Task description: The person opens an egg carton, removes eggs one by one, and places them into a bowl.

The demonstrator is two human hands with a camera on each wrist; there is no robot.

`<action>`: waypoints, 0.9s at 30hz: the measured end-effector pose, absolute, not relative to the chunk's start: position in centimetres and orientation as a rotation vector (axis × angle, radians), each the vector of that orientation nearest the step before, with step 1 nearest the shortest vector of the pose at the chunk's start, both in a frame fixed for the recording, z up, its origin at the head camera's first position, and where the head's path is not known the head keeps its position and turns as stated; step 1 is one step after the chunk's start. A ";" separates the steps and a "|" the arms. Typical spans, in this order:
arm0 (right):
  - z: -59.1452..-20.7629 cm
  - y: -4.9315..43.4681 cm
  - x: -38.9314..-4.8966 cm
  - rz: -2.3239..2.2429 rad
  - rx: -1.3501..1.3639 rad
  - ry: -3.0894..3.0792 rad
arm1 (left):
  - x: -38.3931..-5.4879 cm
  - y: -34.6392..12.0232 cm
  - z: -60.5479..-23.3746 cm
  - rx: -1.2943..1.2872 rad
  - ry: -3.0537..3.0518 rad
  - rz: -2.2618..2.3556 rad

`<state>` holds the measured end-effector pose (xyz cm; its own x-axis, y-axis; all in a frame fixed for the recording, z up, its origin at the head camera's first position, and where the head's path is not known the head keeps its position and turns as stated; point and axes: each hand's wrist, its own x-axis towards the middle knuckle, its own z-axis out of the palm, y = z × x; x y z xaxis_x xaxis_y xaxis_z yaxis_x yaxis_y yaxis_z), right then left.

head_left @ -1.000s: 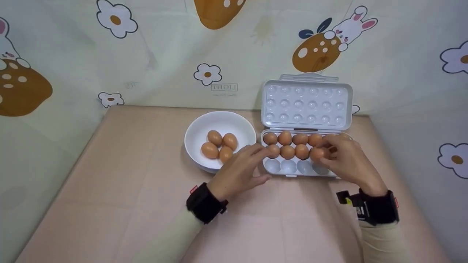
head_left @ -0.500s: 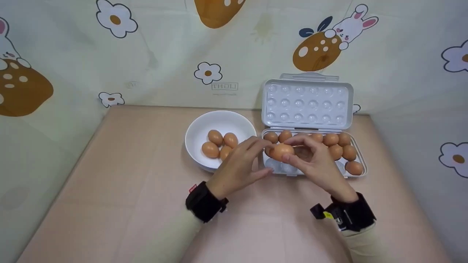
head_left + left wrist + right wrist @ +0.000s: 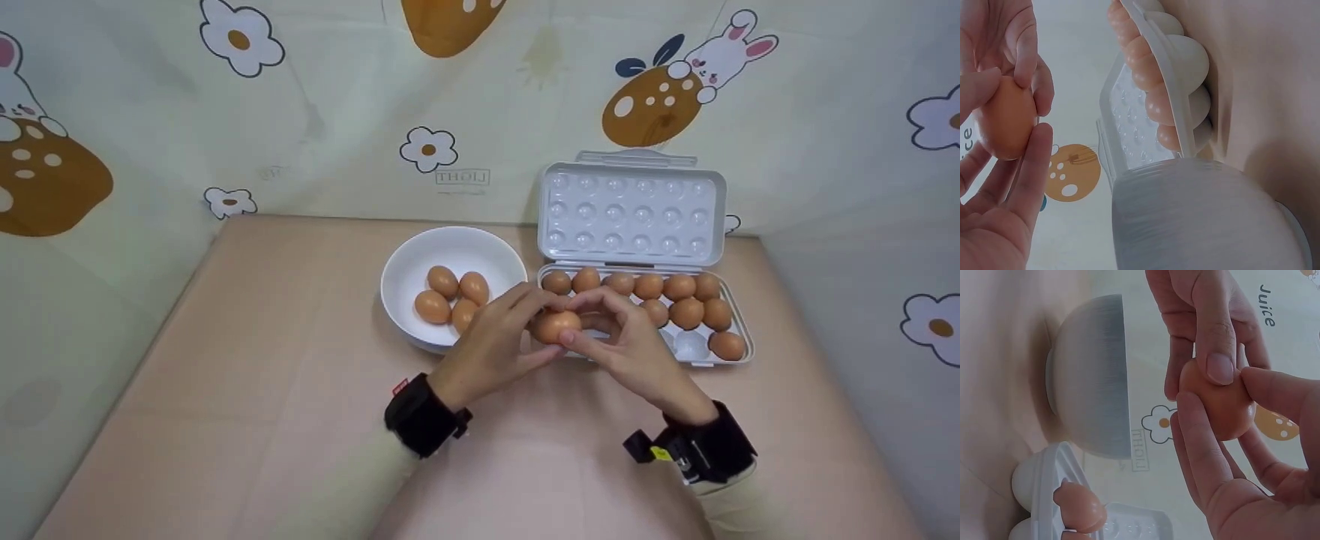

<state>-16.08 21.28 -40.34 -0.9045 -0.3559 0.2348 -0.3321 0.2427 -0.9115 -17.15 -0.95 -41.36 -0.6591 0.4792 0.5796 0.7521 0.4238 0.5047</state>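
Between my two hands is a brown egg [image 3: 556, 327], lifted in front of the egg carton [image 3: 697, 364]. My left hand [image 3: 487, 341] holds its left side, and my right hand [image 3: 626, 341] pinches the right side with thumb and fingers. In the left wrist view the egg [image 3: 1008, 115] has fingers around both ends. The right wrist view shows a thumb [image 3: 1220, 368] pressing on the egg [image 3: 1227, 408]. Several eggs [image 3: 681, 287] fill the carton's back row, others stand in the middle row, and one egg [image 3: 727, 346] sits at the front right. My hands hide the carton's front left.
A white bowl [image 3: 401, 262] stands left of the carton, with several eggs [image 3: 433, 307] in it, partly behind my left hand. The carton's lid [image 3: 631, 214] stands raised at the back, near the patterned cloth wall [image 3: 330, 135]. The tabletop [image 3: 262, 337] stretches out to the left.
My right hand has come left from the carton's right half, carrying the egg to my left hand. My left hand stayed nearly in place and its fingers now touch the egg.
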 end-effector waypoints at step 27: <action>-39.1 24.2 -17.0 -1.694 -0.665 2.741 | -21.7 -11.1 -36.2 -0.800 -2.634 -0.920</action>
<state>-17.02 24.20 -39.11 -0.9078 -0.2587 0.3302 -0.4110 0.3913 -0.8234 -21.71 -11.05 -36.25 -0.8220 0.4180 0.3868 0.5679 0.6522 0.5021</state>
